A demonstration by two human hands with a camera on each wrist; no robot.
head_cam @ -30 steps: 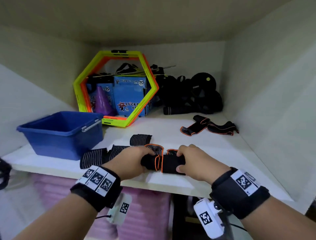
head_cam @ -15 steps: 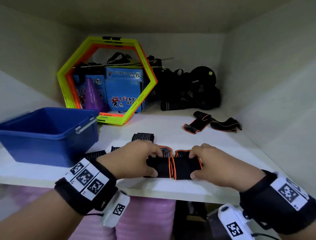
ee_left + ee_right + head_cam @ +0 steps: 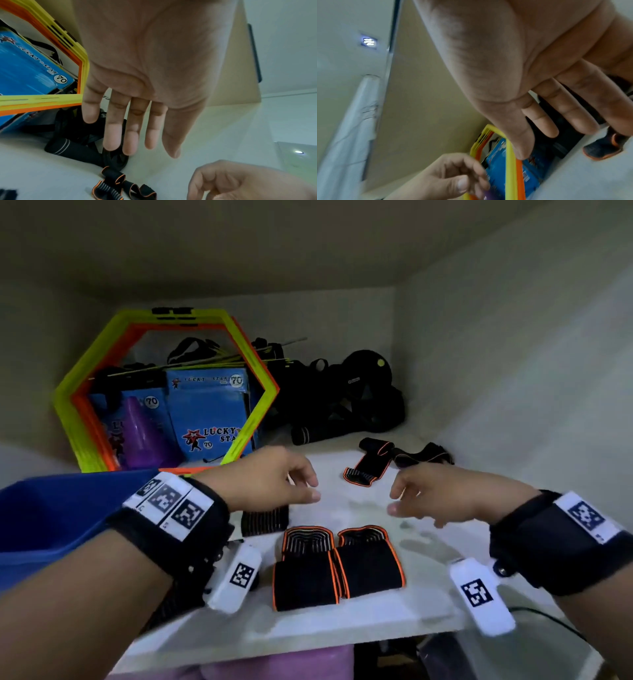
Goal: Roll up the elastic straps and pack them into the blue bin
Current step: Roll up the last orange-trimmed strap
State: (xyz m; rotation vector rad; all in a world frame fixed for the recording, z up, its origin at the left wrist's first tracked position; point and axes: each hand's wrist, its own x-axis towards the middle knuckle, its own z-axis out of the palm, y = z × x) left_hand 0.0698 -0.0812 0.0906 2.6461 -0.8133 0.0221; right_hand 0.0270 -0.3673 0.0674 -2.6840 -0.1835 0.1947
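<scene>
head view: the shelf (image 3: 342, 625) now carries two flat straps (image 3: 337, 571) side by side near its front edge, untouched — half a second ago both hands pressed them there. the bin (image 3: 51, 522) sits left, nothing visible inside. left hand (image 3: 270, 479) and right hand (image 3: 442, 498) have lifted off and hang above, fingers loosely spread, holding nothing. a tangled strap (image 3: 371, 463) lies further back — likely the next reach, so rolling and packing remain undone.

Black straps (image 3: 337, 570) edged orange; blue bin (image 3: 51, 518); yellow-orange hexagon (image 3: 253, 412).
</scene>
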